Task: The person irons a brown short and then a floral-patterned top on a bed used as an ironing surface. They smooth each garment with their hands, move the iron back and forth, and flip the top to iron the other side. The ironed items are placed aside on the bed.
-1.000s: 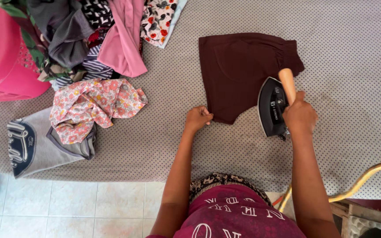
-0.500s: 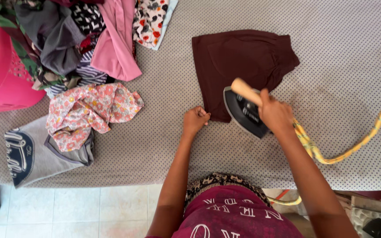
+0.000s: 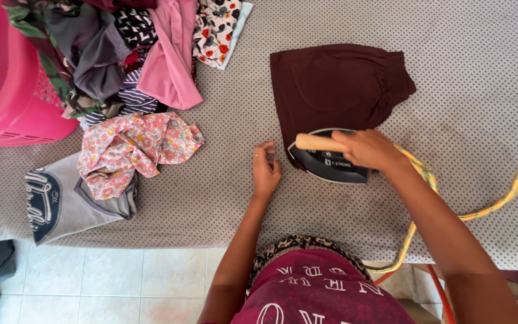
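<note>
A dark brown folded garment (image 3: pixel 337 87) lies flat on the grey dotted ironing surface (image 3: pixel 223 180). My right hand (image 3: pixel 367 149) grips the pale wooden handle of a black iron (image 3: pixel 330 161), which rests on the garment's near edge. My left hand (image 3: pixel 266 169) lies flat on the surface just left of the garment's lower corner, fingers apart, holding nothing. The iron's yellow braided cord (image 3: pixel 499 201) trails off to the right.
A pile of mixed clothes (image 3: pixel 121 54) sits at the back left beside a pink basket (image 3: pixel 7 96). A floral cloth (image 3: pixel 133 150) lies over a grey printed garment (image 3: pixel 55 201) near the front edge. White floor tiles (image 3: pixel 121 282) show below.
The iron has swung from the garment's right side across to its near edge, turning sideways. My left hand slid off the garment's corner onto the bare surface.
</note>
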